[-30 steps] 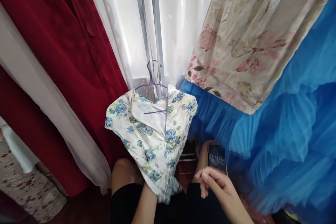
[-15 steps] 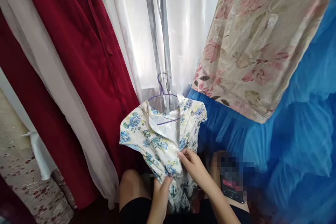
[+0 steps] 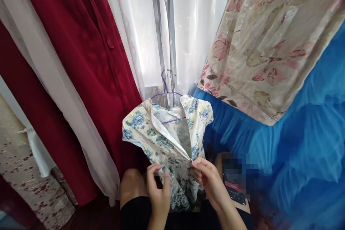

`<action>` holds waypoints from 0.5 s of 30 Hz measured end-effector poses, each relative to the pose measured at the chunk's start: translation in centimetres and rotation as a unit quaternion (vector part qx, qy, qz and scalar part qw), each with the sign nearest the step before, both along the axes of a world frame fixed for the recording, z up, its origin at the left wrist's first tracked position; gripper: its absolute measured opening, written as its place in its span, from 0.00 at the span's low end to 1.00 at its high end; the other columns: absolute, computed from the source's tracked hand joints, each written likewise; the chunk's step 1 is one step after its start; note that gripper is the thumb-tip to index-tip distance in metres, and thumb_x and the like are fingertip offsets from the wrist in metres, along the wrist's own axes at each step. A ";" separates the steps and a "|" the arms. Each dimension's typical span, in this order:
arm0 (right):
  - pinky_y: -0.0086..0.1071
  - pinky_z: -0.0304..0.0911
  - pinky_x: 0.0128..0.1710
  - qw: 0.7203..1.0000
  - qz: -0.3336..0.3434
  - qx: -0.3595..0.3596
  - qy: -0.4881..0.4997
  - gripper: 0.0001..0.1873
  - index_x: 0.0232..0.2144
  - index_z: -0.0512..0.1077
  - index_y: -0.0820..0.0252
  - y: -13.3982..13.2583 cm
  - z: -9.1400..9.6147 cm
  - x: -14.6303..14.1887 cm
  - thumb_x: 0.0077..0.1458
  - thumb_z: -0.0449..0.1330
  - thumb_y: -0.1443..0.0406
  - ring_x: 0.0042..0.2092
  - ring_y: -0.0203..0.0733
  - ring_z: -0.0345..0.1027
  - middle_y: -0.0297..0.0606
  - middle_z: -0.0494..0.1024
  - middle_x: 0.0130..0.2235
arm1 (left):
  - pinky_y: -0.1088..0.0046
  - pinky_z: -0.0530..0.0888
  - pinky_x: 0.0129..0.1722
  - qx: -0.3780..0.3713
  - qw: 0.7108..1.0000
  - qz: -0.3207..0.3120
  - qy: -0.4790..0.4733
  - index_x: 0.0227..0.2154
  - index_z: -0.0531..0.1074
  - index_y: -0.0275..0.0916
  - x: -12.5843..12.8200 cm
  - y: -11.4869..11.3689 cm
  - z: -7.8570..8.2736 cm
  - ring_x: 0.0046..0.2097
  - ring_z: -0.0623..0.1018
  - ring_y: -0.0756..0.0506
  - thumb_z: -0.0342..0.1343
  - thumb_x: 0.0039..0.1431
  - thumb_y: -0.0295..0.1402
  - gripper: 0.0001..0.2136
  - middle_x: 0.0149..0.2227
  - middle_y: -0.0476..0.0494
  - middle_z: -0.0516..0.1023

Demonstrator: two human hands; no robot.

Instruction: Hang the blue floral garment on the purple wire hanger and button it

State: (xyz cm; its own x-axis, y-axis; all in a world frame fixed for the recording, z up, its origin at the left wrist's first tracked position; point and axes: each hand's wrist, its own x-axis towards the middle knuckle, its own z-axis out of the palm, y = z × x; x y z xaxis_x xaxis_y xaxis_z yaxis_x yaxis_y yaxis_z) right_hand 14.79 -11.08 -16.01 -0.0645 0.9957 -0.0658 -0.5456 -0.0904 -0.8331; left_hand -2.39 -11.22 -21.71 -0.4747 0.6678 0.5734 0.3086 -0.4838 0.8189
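Observation:
A white dress with blue flowers point(image 3: 172, 151) hangs in front of me on a thin purple hanger point(image 3: 169, 93), its front neckline open in a deep V. My right hand point(image 3: 208, 176) pinches the edge of the front at the bottom of that V. On the left side of the dress, my left hand point(image 3: 159, 187) has its thumb and index finger apart, close to the fabric. Its other fingers are curled and partly hidden. Below the hands, the lower part of the dress falls between my knees in shadow.
Grey metal poles point(image 3: 168, 25) rise behind the hanger before a white curtain point(image 3: 191, 32). Long red garments point(image 3: 81, 72) hang at left. A floral beige garment point(image 3: 258, 50) and blue tulle point(image 3: 304, 140) hang at right. A dark phone point(image 3: 237, 194) lies on my right thigh.
My left hand has let go of the dress and lifted slightly, its fingers parting. My right hand has shifted slightly right and down, still pinching the front edge, and the neckline gapes wider.

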 end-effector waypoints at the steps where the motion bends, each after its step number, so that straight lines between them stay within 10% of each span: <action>1: 0.27 0.38 0.21 1.000 0.003 0.008 -0.012 0.20 0.21 0.66 0.61 -0.2 0.3 -0.2 0.50 0.70 0.57 0.20 0.27 0.45 0.25 0.57 0.18 | 0.61 0.71 0.53 -0.004 0.999 -0.037 0.023 0.40 0.71 0.42 1.2 -0.3 0.7 0.48 0.74 0.39 0.63 0.55 0.33 0.11 0.43 0.40 0.73; 6: 0.27 0.37 0.18 0.997 0.022 0.014 -0.078 0.18 0.23 0.71 0.62 -0.9 0.6 -0.7 0.51 0.69 0.55 0.17 0.26 0.45 0.26 0.62 0.16 | 0.63 0.71 0.51 -0.034 0.993 -0.113 0.031 0.41 0.73 0.43 5.1 -0.3 2.6 0.47 0.76 0.39 0.62 0.57 0.32 0.09 0.42 0.40 0.76; 15: 0.27 0.39 0.17 0.994 -0.044 0.028 -0.093 0.15 0.20 0.72 0.62 1.7 1.9 -1.6 0.48 0.68 0.58 0.15 0.27 0.47 0.28 0.65 0.14 | 0.70 0.72 0.39 -0.053 0.982 -0.161 0.079 0.36 0.77 0.43 4.3 1.3 2.1 0.35 0.76 0.45 0.58 0.61 0.31 0.04 0.33 0.45 0.79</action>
